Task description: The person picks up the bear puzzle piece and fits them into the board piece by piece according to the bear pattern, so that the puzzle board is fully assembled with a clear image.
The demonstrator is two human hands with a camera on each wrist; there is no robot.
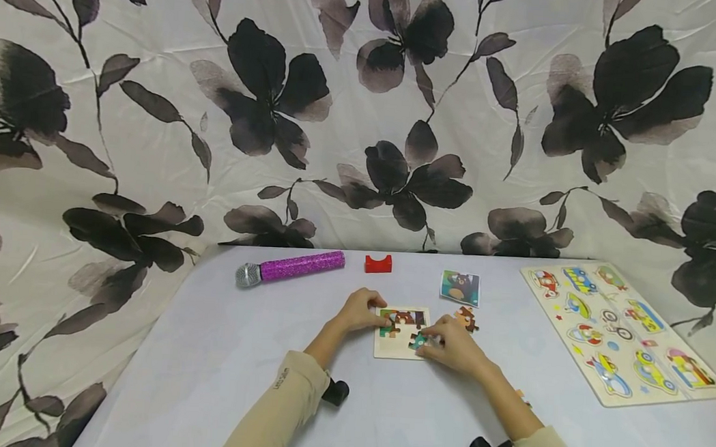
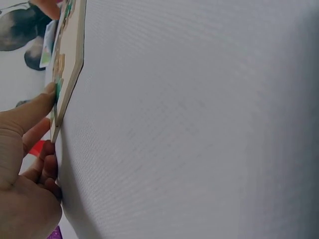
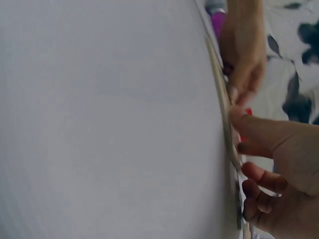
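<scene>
A small wooden puzzle board (image 1: pixel 395 349) lies on the table with bear-picture pieces fitted across its upper part. My left hand (image 1: pixel 361 310) grips its upper left corner, the thumb (image 2: pixel 37 112) on top and the fingers at the edge. Over the board's right side my right hand (image 1: pixel 454 344) pinches a teal puzzle piece (image 1: pixel 417 340) between thumb and fingers. In the right wrist view the fingertips are right at the board (image 3: pixel 223 94), and the piece is hidden. A loose brown puzzle piece (image 1: pixel 466 318) lies just beyond the right hand.
A bear picture card (image 1: pixel 461 287) lies behind the board. A red block (image 1: pixel 378 264) and a purple glitter microphone (image 1: pixel 294 267) lie at the back. A large vehicle puzzle board (image 1: pixel 624 335) occupies the right. Another small piece (image 1: pixel 523 398) shows beside the right forearm.
</scene>
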